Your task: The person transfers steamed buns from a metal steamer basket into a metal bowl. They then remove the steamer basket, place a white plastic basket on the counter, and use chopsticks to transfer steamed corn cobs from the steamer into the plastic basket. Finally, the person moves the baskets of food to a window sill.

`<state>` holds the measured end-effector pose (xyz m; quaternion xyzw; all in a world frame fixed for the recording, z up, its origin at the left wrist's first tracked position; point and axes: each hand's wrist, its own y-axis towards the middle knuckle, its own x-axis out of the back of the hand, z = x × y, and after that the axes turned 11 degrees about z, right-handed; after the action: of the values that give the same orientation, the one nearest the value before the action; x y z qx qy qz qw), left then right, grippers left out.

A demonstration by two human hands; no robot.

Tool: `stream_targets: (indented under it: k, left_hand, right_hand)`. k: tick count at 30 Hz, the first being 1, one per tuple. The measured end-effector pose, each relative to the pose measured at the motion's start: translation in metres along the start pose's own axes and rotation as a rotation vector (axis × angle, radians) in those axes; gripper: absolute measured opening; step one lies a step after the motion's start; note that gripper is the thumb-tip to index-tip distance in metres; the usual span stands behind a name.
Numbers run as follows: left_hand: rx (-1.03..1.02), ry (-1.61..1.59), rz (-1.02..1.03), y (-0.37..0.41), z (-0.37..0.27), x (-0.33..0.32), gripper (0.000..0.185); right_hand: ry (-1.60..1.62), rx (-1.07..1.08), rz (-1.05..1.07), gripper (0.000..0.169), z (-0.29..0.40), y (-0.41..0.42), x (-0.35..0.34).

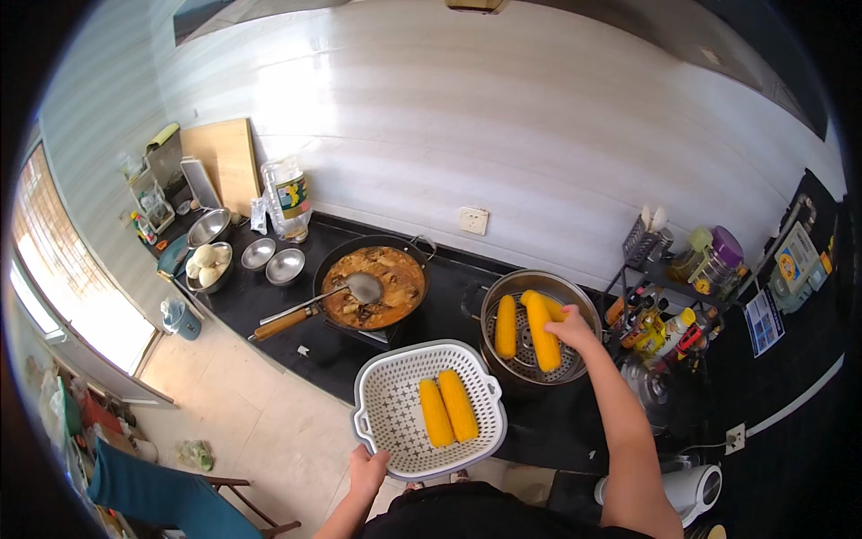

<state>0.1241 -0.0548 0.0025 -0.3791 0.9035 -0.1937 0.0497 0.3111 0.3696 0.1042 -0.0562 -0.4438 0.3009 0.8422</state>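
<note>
My left hand point(369, 469) grips the near left corner of a white plastic colander basket point(387, 397). Two ears of yellow corn point(447, 408) lie side by side in it. Over a round metal steamer pot point(497, 283), my right hand point(571, 328) holds an ear of corn point(542, 337) between thumb and fingers. Another ear point(506, 327) rests on the perforated steamer tray point(525, 370), towards its left side. Behind the held ear, part of one more ear point(556, 309) shows; the fingers partly cover it.
Left of the steamer, a wok point(421, 296) of stew holds a ladle point(365, 288); its wooden handle point(285, 325) juts over the counter edge. Metal bowls point(285, 267) and a bowl of buns point(207, 265) stand farther left. A rack with bottles point(653, 330) stands right. A chair point(155, 492) is behind left.
</note>
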Motion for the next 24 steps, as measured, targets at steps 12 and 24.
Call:
stream_targets:
  k: [12,24]
  left_hand:
    - [-0.05,-0.079,0.06,-0.01,-0.024,-0.011,0.027]
    - [-0.026,-0.117,-0.045,-0.019,-0.02,0.003,0.027]
  right_hand:
    - [0.043,0.294,0.549,0.087,0.106,-0.104,-0.145]
    - [0.06,0.421,-0.091,0.03,0.091,-0.065,-0.075]
